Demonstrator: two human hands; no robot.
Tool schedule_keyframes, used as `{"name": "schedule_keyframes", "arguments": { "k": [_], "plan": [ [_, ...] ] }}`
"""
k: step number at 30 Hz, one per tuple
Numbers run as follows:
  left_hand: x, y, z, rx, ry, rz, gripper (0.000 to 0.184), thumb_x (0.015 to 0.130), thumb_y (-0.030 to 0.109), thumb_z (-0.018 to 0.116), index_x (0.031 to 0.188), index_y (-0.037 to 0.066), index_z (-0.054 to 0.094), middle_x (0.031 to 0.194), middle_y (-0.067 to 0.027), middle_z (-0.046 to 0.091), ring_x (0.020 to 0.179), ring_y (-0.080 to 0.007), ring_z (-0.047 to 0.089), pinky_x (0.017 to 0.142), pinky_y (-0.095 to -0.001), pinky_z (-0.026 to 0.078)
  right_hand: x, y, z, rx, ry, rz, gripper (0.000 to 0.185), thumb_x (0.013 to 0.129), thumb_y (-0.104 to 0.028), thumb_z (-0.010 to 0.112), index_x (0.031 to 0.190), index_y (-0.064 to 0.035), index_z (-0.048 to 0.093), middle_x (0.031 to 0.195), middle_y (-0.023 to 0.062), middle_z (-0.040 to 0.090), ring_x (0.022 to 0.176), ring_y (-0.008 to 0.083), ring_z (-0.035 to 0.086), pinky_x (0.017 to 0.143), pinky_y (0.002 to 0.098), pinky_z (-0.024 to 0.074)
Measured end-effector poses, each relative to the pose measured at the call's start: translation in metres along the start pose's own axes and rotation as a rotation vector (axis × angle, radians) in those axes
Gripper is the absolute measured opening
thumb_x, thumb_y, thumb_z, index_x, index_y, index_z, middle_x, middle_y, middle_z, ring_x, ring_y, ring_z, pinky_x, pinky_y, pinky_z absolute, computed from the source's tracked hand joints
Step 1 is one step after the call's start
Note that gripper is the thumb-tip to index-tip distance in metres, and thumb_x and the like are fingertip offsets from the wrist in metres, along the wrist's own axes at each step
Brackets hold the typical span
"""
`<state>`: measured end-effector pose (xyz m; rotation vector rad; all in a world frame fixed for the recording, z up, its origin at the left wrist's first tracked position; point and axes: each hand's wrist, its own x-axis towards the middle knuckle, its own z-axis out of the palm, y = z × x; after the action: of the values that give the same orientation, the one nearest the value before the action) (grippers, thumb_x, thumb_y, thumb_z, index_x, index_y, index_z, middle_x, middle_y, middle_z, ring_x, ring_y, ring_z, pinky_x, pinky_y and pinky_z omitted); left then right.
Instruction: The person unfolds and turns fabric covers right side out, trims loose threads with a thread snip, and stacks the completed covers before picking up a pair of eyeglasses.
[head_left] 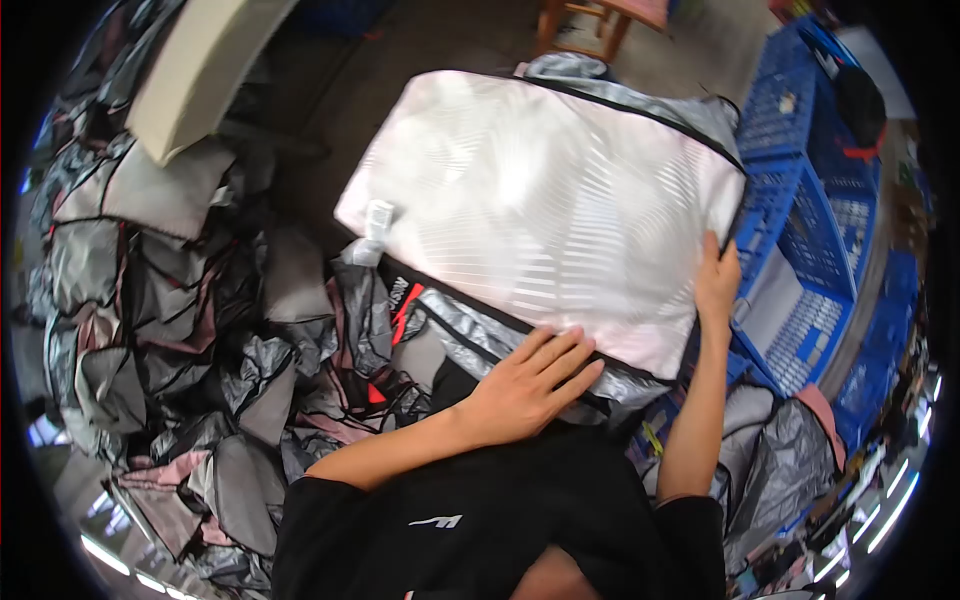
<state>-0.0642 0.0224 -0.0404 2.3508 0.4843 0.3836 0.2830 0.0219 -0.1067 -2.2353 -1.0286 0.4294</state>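
A large white and pale pink fabric panel (pixel 540 200) with striped shiny patterns and black edging lies before me, with silver lining (pixel 660 105) showing beyond its far edge and near my body. My left hand (pixel 535 385) rests with fingers stretched out on the near black-edged border. At the right edge, my right hand (pixel 717 275) grips the panel, its thumb and fingers around the border. A small white tag (pixel 378 220) sits at the panel's left corner. Below that corner shows a red and black strap with white lettering (pixel 405 300).
Heaps of grey, silver and pink fabric pieces (pixel 165 270) fill the left side. Blue plastic crates (pixel 800 230) stand at the right. A beige board (pixel 200 75) juts in at the upper left, and a wooden stool (pixel 600 25) stands at the top. More silver fabric (pixel 785 460) lies lower right.
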Motion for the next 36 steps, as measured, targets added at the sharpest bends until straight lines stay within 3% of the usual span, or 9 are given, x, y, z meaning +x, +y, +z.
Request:
{"name": "schedule_keyframes", "arguments": {
  "k": [4, 8, 13, 16, 18, 25, 29, 33, 36],
  "plan": [
    [0.004, -0.015, 0.004, 0.287, 0.058, 0.003, 0.047, 0.09, 0.02, 0.061, 0.131, -0.002, 0.064, 0.139, -0.0204, 0.062, 0.137, -0.0384, 0.055, 0.111, -0.0483, 0.044, 0.01, 0.02, -0.013, 0.017, -0.001, -0.077, 0.047, 0.109, -0.035, 0.058, 0.124, 0.0095, 0.062, 0.111, 0.0247, 0.073, 0.1, 0.0288, 0.067, 0.092, 0.0391, 0.0499],
    [0.039, 0.005, 0.018, 0.19, 0.178, 0.176, 0.028, 0.082, 0.02, 0.063, 0.102, 0.0, 0.066, 0.102, -0.0109, 0.066, 0.096, -0.0235, 0.067, 0.069, -0.0306, 0.054, 0.021, -0.016, -0.076, -0.076, -0.061, -0.121, 0.047, 0.11, -0.034, 0.058, 0.129, 0.0092, 0.061, 0.114, 0.0189, 0.072, 0.105, 0.0224, 0.063, 0.099, 0.0357, 0.0468],
    [0.064, 0.076, 0.025, -0.004, 0.203, 0.363, 0.018, 0.081, 0.021, 0.064, 0.086, 0.004, 0.064, 0.088, -0.0066, 0.061, 0.08, -0.0204, 0.063, 0.056, -0.0313, 0.051, 0.018, -0.091, -0.174, -0.079, -0.21, -0.167, 0.049, 0.109, -0.033, 0.058, 0.138, 0.0071, 0.06, 0.125, 0.0267, 0.07, 0.111, 0.0314, 0.069, 0.1, 0.0379, 0.0507],
    [0.059, 0.071, 0.062, -0.093, 0.108, 0.483, 0.016, 0.081, 0.022, 0.064, 0.081, 0.006, 0.063, 0.086, -0.005, 0.06, 0.08, -0.021, 0.063, 0.055, -0.0329, 0.052, -0.008, -0.156, -0.18, -1.172, -0.214, 0.179, 0.048, 0.103, -0.024, 0.067, 0.14, 0.0066, 0.058, 0.124, 0.0253, 0.071, 0.114, 0.0345, 0.069, 0.1, 0.0397, 0.0517],
    [0.055, 0.065, 0.067, -0.118, 0.031, 0.482, 0.015, 0.083, 0.023, 0.064, 0.08, 0.008, 0.065, 0.087, -0.0035, 0.061, 0.082, -0.0219, 0.063, 0.058, -0.035, 0.054, -0.02, -0.174, -0.168, -0.994, -0.065, -0.589, 0.051, 0.095, -0.017, 0.075, 0.14, 0.0035, 0.06, 0.12, 0.0206, 0.073, 0.112, 0.0345, 0.07, 0.097, 0.0421, 0.0536],
    [0.025, 0.049, 0.052, -0.133, 0.014, 0.386, 0.017, 0.085, 0.025, 0.067, 0.078, 0.01, 0.07, 0.081, -0.0038, 0.063, 0.079, -0.0226, 0.067, 0.062, -0.0388, 0.054, -0.044, -0.209, 0.047, 0.324, -0.886, -0.523, 0.023, 0.1, -0.011, 0.069, 0.119, 0.0018, 0.07, 0.109, 0.0125, 0.073, 0.098, 0.0206, 0.072, 0.084, 0.0305, 0.0558],
    [-0.026, 0.037, -0.026, -0.509, 0.484, -0.018, 0.018, 0.09, 0.013, 0.074, 0.077, 0.009, 0.062, 0.074, -0.0055, 0.06, 0.072, -0.0266, 0.064, 0.062, -0.0425, 0.052, -0.055, -0.196, 0.073, 0.337, -0.824, -0.521, 0.027, 0.101, -0.019, 0.07, 0.12, -0.0006, 0.072, 0.107, 0.0119, 0.074, 0.094, 0.0222, 0.072, 0.082, 0.0325, 0.0571],
    [-0.083, -0.02, -0.046, -0.037, 1.053, -0.863, 0.02, 0.094, 0.005, 0.071, 0.113, 0.002, 0.066, 0.099, -0.0113, 0.065, 0.086, -0.0217, 0.062, 0.08, -0.0303, 0.052, -0.044, -0.2, 0.074, 0.364, -0.927, -0.528, 0.032, 0.098, -0.024, 0.074, 0.122, -0.0015, 0.072, 0.108, 0.0112, 0.074, 0.094, 0.0224, 0.072, 0.082, 0.0326, 0.0569],
    [-0.077, -0.043, -0.047, -0.807, 1.183, -0.851, 0.027, 0.103, 0.004, 0.065, 0.129, 0.002, 0.06, 0.108, -0.004, 0.064, 0.095, -0.0127, 0.06, 0.085, -0.028, 0.051, -0.032, -0.229, 0.075, 0.216, -1.148, -0.59, 0.046, 0.092, -0.029, 0.081, 0.126, -0.0011, 0.069, 0.108, 0.0123, 0.074, 0.095, 0.0234, 0.072, 0.084, 0.0345, 0.0569]
  ]
}}
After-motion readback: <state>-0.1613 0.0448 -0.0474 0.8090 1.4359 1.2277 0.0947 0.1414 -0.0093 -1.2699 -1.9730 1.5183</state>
